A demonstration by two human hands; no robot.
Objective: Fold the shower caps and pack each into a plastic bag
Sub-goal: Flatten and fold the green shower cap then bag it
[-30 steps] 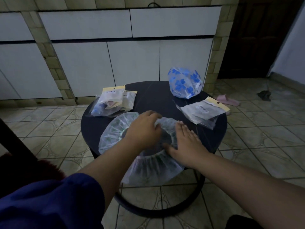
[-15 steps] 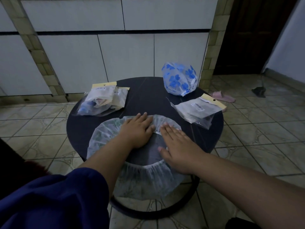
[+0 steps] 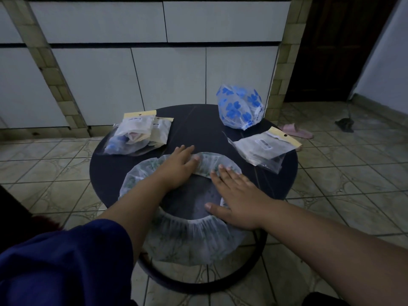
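Observation:
A clear shower cap with a green print [image 3: 187, 241] lies spread on the round dark table [image 3: 198, 127], its near edge hanging over the front. My left hand [image 3: 176, 166] lies flat on the cap's far rim, fingers straight. My right hand [image 3: 236, 195] presses flat on the cap's right side, thumb out to the left. A blue-flowered shower cap [image 3: 239, 107] sits bunched at the table's back right. A flat plastic bag with a yellow header [image 3: 265, 149] lies at the right. Filled bags [image 3: 139, 135] lie stacked at the back left.
White cabinet doors [image 3: 167, 80] stand behind the table. A pink slipper [image 3: 295, 131] and a dark rag [image 3: 344, 124] lie on the tiled floor to the right. A dark ring [image 3: 198, 281] forms the table's base. A blue sleeve [image 3: 66, 261] covers my left upper arm.
My left hand went from curled fingers on the cap to lying flat, and slid outward to the far rim. My right hand stayed flat on the cap's right side.

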